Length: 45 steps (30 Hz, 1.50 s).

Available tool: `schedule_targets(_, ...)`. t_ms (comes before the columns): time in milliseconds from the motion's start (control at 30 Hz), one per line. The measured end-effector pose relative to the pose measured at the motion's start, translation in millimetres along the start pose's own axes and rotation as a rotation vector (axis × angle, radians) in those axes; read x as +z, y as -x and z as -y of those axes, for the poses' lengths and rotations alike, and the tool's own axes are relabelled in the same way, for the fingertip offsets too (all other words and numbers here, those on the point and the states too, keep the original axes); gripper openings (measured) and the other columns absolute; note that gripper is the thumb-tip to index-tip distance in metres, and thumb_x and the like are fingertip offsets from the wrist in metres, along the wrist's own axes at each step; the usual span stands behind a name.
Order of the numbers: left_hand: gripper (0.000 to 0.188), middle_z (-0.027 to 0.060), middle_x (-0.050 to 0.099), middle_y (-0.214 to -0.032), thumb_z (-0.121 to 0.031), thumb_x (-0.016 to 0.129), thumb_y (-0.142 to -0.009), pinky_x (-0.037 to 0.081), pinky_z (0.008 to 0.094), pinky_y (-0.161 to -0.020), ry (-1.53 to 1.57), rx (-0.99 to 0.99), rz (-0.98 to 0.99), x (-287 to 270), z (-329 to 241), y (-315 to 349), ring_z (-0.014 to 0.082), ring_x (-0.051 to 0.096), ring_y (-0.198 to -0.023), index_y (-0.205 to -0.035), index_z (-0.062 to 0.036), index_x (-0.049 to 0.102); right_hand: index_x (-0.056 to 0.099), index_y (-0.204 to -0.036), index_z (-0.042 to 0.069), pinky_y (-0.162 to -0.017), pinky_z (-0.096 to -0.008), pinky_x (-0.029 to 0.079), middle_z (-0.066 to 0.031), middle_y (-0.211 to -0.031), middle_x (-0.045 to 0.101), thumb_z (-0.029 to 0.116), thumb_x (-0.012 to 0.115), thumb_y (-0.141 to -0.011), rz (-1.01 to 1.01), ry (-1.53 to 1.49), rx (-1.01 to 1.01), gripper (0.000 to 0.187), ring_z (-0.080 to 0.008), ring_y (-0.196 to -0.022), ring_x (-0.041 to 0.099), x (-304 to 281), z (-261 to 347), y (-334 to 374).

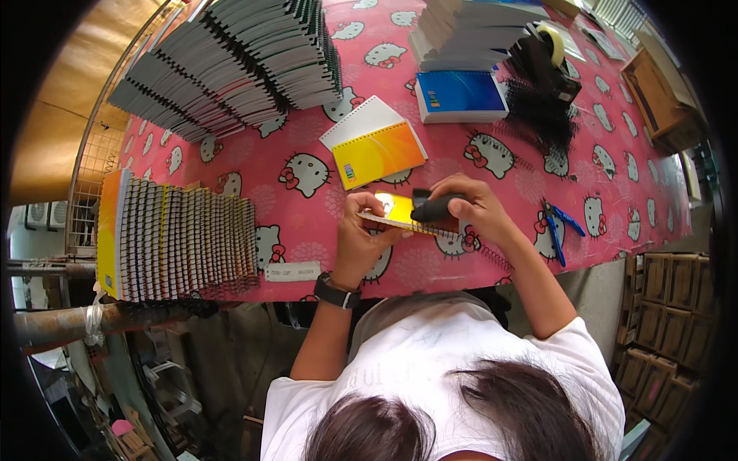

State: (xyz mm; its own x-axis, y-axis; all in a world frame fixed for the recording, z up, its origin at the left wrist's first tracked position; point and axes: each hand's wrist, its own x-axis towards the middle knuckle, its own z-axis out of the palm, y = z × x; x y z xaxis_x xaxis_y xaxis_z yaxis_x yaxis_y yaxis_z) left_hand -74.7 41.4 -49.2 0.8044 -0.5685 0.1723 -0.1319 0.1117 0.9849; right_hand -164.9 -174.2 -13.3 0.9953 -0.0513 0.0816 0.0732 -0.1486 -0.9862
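Two hands [360,240] — near table edge [419,287]

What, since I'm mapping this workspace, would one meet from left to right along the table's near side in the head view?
Row of spiral-bound notebooks, white strip, left hand, right hand, blue-handled pliers.

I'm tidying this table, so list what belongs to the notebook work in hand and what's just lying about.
Likely in the job:
- yellow notebook, left hand
- black handheld item, right hand
- black coils
- blue-handled pliers
- stacked bound notebooks

Seemingly just lying about:
- tape roll
- cardboard box
- white strip
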Motion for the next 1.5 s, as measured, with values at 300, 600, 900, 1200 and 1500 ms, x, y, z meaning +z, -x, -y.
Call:
schedule_targets(300,0.058,0.0007,0.051,-0.095,0.002,0.084,-0.066,0.048,0.0243,-0.079,0.123,-0.067,0.083,5,-4,-3,0.0086,0.051,-0.086,-0.107,-0.0107,0.045,0.063,-0.104,0.002,-0.081,-0.0269,0.043,-0.0049,-0.101,0.061,0.070,0.063,-0.075,0.102,-0.191,0.076,0.074,-0.0130,-0.092,0.056,-7,-7,10)
schedule_targets(600,0.041,-0.0013,0.051,-0.093,0.004,0.081,-0.070,0.049,0.0235,-0.078,0.121,-0.144,0.191,0,12,4,0.0076,0.052,-0.086,-0.091,-0.0106,0.050,0.068,-0.099,0.003,-0.090,-0.0323,0.043,-0.0144,-0.117,0.061,0.066,0.065,-0.074,0.041,-0.155,0.027,0.068,-0.0219,-0.103,0.058,-4,7,20)
schedule_targets(900,0.038,-0.0048,0.052,-0.081,0.000,0.081,-0.072,0.042,0.0193,-0.066,0.192,-0.145,0.182,5,10,0,0.0034,0.047,-0.074,-0.089,-0.0105,0.049,0.073,-0.102,0.004,-0.096,-0.0385,0.042,-0.0187,-0.121,0.059,0.066,0.066,-0.073,0.023,-0.004,0.163,0.069,-0.0275,-0.112,0.056,-4,-4,11)
schedule_targets(1200,0.041,-0.0035,0.052,-0.088,0.009,0.076,-0.072,0.044,0.0198,-0.070,0.022,-0.134,0.198,2,10,-3,0.0044,0.049,-0.080,-0.091,-0.0117,0.046,0.073,-0.103,0.005,-0.092,-0.0358,0.044,-0.0163,-0.118,0.061,0.055,0.069,-0.077,-0.047,0.063,0.081,0.057,-0.0257,-0.105,0.059,-4,4,1)
schedule_targets(1500,0.040,-0.0037,0.052,-0.089,0.009,0.075,-0.073,0.046,0.0186,-0.073,0.129,-0.162,0.214,2,15,3,0.0043,0.049,-0.080,-0.091,-0.0113,0.045,0.073,-0.101,0.007,-0.093,-0.0369,0.043,-0.0170,-0.116,0.061,0.038,0.074,-0.078,0.096,-0.049,-0.066,0.039,-0.0257,-0.110,0.056,1,12,-12)
